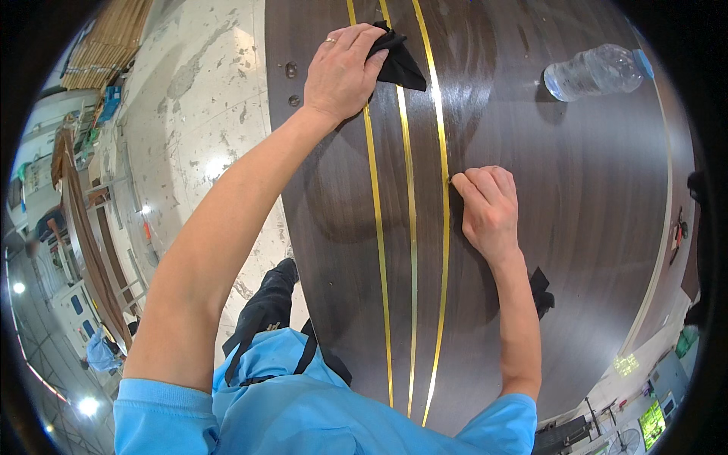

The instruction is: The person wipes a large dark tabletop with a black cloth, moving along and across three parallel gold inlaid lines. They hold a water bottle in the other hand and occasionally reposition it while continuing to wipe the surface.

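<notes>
A dark brown wood-grain panel (pixel 584 189) lies in front of me, with three narrow gold strips (pixel 442 144) running lengthwise along it. Toward the far end, my left hand (pixel 343 72) is closed on a black cloth (pixel 403 70), pressed onto the panel over the left and middle strips. My right hand (pixel 491 211) rests farther down, fingers curled into a pinch at the right edge of the rightmost strip. A tiny dark bit shows at those fingertips, too small to name. Faint smeary marks show on the panel around the strips.
A clear plastic bottle with a blue cap (pixel 599 73) lies on its side at far right. Another piece of black cloth (pixel 541 293) lies beside my right forearm. Two round holes (pixel 291 70) sit near the panel's left edge. Red-handled scissors (pixel 679 233) lie beyond the right edge.
</notes>
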{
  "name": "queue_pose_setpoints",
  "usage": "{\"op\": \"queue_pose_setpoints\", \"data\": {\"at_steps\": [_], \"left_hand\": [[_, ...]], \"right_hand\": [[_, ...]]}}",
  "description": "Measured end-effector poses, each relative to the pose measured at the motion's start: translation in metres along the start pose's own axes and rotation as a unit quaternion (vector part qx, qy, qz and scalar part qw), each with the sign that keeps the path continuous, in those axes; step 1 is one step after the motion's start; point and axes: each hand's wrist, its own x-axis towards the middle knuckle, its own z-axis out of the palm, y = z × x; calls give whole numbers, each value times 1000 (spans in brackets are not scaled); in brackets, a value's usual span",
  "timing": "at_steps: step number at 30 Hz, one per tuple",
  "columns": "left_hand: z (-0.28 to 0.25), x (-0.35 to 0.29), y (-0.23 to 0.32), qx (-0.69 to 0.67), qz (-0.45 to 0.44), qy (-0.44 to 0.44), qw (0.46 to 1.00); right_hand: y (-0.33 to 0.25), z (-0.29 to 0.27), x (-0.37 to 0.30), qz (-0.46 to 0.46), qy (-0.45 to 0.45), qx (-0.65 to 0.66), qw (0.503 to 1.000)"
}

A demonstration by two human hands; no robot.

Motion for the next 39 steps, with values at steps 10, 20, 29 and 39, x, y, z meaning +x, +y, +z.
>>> {"op": "queue_pose_setpoints", "data": {"at_steps": [10,20,29,39], "left_hand": [[0,1,0,-13,10,6,1000],[-3,2,0,1,6,-14,1000],[-3,1,1,3,1,-16,1000],[-4,1,2,-18,2,-17,1000]], "right_hand": [[-12,-8,-19,-2,-15,-5,1000],[-19,-11,-35,6,-31,-6,999],[-12,-9,-18,42,29,17,999],[4,11,10,55,48,-1,997]]}}
